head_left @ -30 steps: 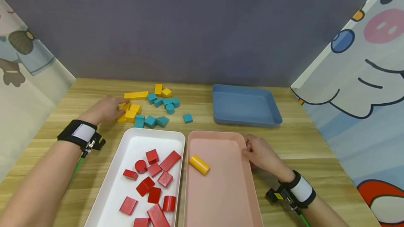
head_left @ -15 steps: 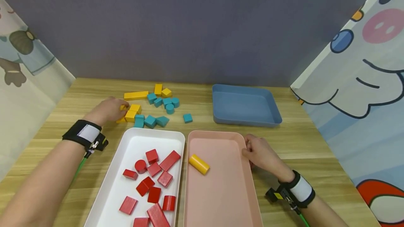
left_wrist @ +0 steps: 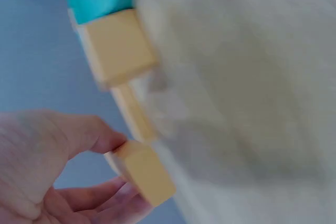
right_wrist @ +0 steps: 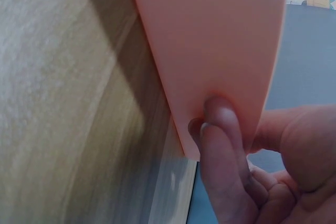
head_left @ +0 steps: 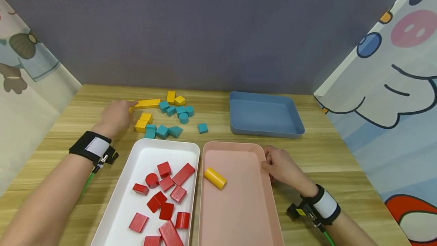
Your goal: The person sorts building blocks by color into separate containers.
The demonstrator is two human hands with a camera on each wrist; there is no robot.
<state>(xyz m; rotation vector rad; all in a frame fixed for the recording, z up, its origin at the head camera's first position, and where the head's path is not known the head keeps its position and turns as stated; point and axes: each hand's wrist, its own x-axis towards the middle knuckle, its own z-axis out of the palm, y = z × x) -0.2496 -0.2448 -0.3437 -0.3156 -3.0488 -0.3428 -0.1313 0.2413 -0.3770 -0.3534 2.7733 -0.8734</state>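
My left hand (head_left: 116, 115) is at the left back of the table, beside the end of a long yellow bar (head_left: 148, 104). Between its thumb and fingers it pinches a yellow block (left_wrist: 149, 174), partly covered by the fingers. Two more yellow blocks (head_left: 141, 126) lie just right of the hand, near several teal blocks (head_left: 162, 132). At the far right corner of the pink tray (head_left: 239, 204), my right hand (head_left: 285, 166) grips the wall, thumb inside and bent fingers against the outer side (right_wrist: 210, 35). That tray contains a yellow cylinder (head_left: 215, 178).
A white tray (head_left: 145, 149) with several red blocks (head_left: 166, 211) stands left of the pink one. Behind them is a blue tray (head_left: 266, 115) at the back right. One teal block (head_left: 203, 128) lies apart from the others. A grey panel (head_left: 205, 29) rises behind the table.
My left hand has taken a yellow block from the left cluster and moved it back toward the long yellow bar. The right hand keeps its grip on the pink tray.
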